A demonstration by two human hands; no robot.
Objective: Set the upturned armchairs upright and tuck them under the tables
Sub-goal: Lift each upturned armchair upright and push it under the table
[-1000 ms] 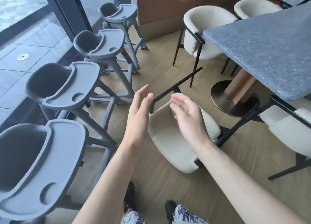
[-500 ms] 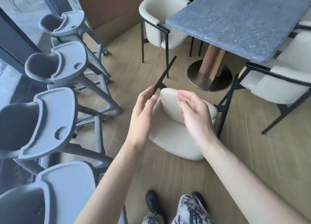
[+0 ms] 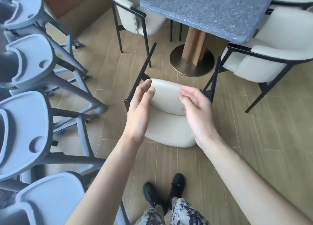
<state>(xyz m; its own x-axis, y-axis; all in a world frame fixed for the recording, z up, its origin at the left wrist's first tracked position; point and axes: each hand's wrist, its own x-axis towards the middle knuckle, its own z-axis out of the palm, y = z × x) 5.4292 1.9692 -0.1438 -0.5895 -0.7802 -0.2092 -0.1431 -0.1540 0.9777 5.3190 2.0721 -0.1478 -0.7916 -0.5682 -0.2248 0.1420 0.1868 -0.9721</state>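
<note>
A cream armchair (image 3: 166, 123) with black metal legs lies upturned on the wooden floor just in front of me, its legs pointing up and away toward the table. My left hand (image 3: 140, 106) hovers over its left side, fingers straight and palm facing inward. My right hand (image 3: 196, 106) is held over its right side with relaxed, slightly bent fingers. Neither hand holds anything. Beyond the chair stands the blue-grey stone table (image 3: 211, 11) on a round metal base (image 3: 192, 62).
Several grey high chairs (image 3: 33, 106) line the left side close to me. An upright cream armchair (image 3: 135, 16) stands at the table's far left, another (image 3: 271, 55) at its right. My feet in black shoes (image 3: 162, 192) stand behind the fallen chair.
My view has swung right and moved closer, so the fallen chair now lies centred between my hands. Both hands have stayed raised and apart, holding nothing.
</note>
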